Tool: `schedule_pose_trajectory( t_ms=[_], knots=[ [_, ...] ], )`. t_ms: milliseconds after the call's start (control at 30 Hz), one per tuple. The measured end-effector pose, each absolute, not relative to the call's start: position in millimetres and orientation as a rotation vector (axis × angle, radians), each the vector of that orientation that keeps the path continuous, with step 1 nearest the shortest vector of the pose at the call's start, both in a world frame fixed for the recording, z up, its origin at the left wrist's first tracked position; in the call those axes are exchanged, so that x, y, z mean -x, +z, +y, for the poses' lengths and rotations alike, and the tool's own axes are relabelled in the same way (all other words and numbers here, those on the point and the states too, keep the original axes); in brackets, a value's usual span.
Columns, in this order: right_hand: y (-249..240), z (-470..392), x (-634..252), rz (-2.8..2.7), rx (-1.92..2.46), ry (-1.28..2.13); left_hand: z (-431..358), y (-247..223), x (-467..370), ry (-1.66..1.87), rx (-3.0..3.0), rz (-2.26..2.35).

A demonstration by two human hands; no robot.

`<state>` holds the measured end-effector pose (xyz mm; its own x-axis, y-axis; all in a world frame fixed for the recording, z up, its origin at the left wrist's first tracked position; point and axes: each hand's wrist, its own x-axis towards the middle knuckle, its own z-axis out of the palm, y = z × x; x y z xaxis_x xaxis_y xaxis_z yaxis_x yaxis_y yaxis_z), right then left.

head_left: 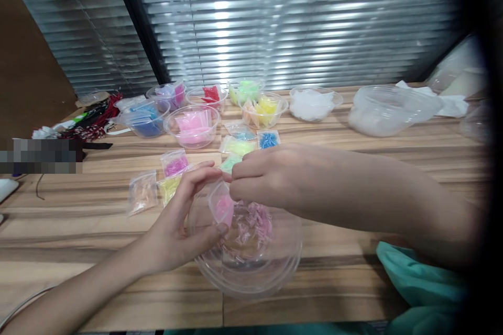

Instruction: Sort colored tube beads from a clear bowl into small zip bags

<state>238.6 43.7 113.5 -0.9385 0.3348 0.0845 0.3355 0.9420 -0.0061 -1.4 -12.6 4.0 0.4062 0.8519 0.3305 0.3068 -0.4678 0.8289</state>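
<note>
Left hand: my left hand [168, 235] pinches the pink bag [223, 208] between thumb and fingers, probably to steady its open-looking top.
Right hand: my right hand [271, 175] is curled at the bag's upper edge; I cannot tell what its hidden fingertips grip.
Pink bag: tilted over the clear bowl [275, 275], where loose bits would likely be caught.
Pink shreds [261, 222]: inside the clear bowl on the counter [165, 298].
Magenta packet [175, 165]: beyond my left hand, seemingly kept within reach.

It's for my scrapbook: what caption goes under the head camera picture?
Left hand holds a pink bag over a clear bowl, right hand close by.
</note>
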Motion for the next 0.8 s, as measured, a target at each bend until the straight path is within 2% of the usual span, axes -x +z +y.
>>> schedule_pose_trajectory(
  t_ms=[267, 533, 800],
  knots=[
    [107.9, 45.9, -237.1, -2.751, 0.258, 0.229, -12.0, -3.9, 4.8, 0.994, -1.933, 0.967],
    [104.2, 51.0, -234.4, -2.75, 0.161, 0.301, -12.9, -4.9, 4.7, 1.006, -1.911, 0.964],
    [109.3, 45.0, -225.6, -2.836, 0.36, 0.389, -14.0, -3.2, 4.2, 1.016, -1.883, 0.962]
  ],
)
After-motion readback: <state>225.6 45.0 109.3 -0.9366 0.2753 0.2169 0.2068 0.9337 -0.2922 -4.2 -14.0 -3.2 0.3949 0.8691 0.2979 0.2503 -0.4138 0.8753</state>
